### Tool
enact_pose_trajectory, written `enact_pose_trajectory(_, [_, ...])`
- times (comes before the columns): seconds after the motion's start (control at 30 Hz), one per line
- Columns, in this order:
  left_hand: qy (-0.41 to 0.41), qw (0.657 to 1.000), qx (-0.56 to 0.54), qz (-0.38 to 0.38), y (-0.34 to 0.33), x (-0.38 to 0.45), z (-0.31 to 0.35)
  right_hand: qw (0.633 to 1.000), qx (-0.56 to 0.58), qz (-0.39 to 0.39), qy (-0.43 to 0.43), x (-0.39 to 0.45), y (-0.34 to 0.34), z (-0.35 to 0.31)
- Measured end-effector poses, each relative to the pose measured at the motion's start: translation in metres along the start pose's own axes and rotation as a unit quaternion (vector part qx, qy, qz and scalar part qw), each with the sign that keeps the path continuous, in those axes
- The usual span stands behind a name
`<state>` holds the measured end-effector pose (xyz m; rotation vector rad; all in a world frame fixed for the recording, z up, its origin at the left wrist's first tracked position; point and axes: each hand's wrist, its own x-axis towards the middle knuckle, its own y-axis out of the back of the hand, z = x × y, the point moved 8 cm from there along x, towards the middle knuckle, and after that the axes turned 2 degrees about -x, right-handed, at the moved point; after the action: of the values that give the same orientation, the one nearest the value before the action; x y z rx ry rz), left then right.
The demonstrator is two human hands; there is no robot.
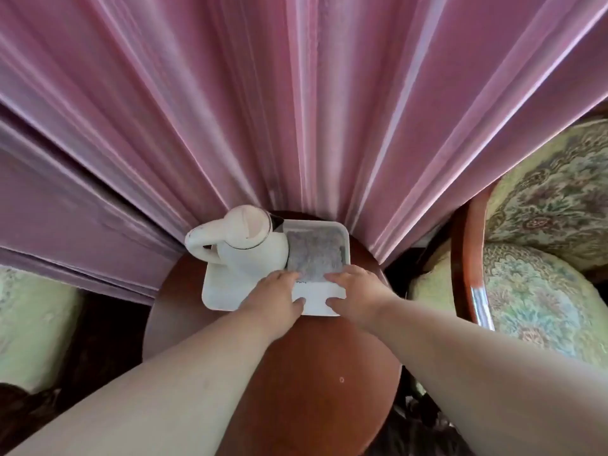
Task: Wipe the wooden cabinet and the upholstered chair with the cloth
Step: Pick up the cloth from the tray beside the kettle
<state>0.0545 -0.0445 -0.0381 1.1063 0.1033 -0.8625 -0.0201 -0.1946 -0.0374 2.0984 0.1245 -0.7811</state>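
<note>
A grey cloth [315, 255] lies flat in the right half of a white tray [215, 287] on a round reddish-brown wooden top [316, 363]. My left hand [276, 299] and my right hand [357, 296] grip the two sides of a white sheet [317, 299] at the tray's near edge. Thumbs are on its near side. Fingertips reach the cloth's near edge. The upholstered chair [539, 291], floral patterned with a glossy wooden frame [467, 258], stands to the right of the wooden top.
A white electric kettle [245, 245] stands in the left half of the tray, touching the cloth's left edge. Pink curtains [296, 110] hang right behind the wooden top. Another pale green cushion [29, 324] shows at the left.
</note>
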Motion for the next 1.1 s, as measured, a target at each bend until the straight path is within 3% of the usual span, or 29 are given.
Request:
enact_pose_trajectory(0.2, [0.062, 0.994, -0.084, -0.028, -0.049, 0.075, -0.031, 0.998, -0.051, -0.037, -0.003, 0.084, -0.042, 0.013])
enact_pose_trajectory(0.33, [0.101, 0.993, -0.057, -0.021, -0.084, 0.106, -0.042, 0.999, -0.02, -0.025, 0.006, 0.121, -0.068, 0.02])
enact_pose_trajectory(0.5, [0.117, 0.983, -0.129, 0.064, -0.085, 0.117, -0.053, 0.992, -0.09, -0.076, -0.032, 0.137, -0.103, 0.024])
enact_pose_trajectory(0.57, [0.134, 0.952, -0.258, 0.097, -0.08, 0.116, -0.054, 0.992, -0.096, -0.07, -0.043, 0.14, -0.106, 0.021])
enact_pose_trajectory(0.63, [0.179, 0.9, -0.38, 0.112, -0.081, 0.114, -0.053, 0.995, -0.077, -0.047, -0.038, 0.139, -0.103, 0.015])
enact_pose_trajectory(0.7, [0.242, 0.868, -0.423, 0.098, -0.086, 0.112, -0.051, 0.996, -0.08, -0.026, -0.005, 0.129, -0.099, 0.004])
enact_pose_trajectory(0.77, [0.311, 0.824, -0.469, 0.061, -0.092, 0.107, -0.051, 1.0, -0.016, 0.006, 0.018, 0.111, -0.094, 0.001])
enact_pose_trajectory(0.83, [0.313, 0.8, -0.512, 0.012, -0.091, 0.104, -0.046, 0.998, 0.048, 0.032, 0.019, 0.091, -0.088, 0.003])
enact_pose_trajectory(0.97, [0.279, 0.84, -0.466, 0.012, -0.048, 0.086, -0.034, 0.989, 0.128, 0.073, 0.029, 0.042, -0.067, -0.009])
enact_pose_trajectory(1.03, [0.257, 0.824, -0.505, 0.004, -0.022, 0.062, -0.015, 0.961, 0.25, 0.119, 0.008, 0.014, -0.042, -0.015])
enact_pose_trajectory(1.1, [0.22, 0.786, -0.575, -0.062, -0.011, 0.03, 0.014, 0.891, 0.401, 0.204, -0.055, -0.02, -0.017, -0.008])
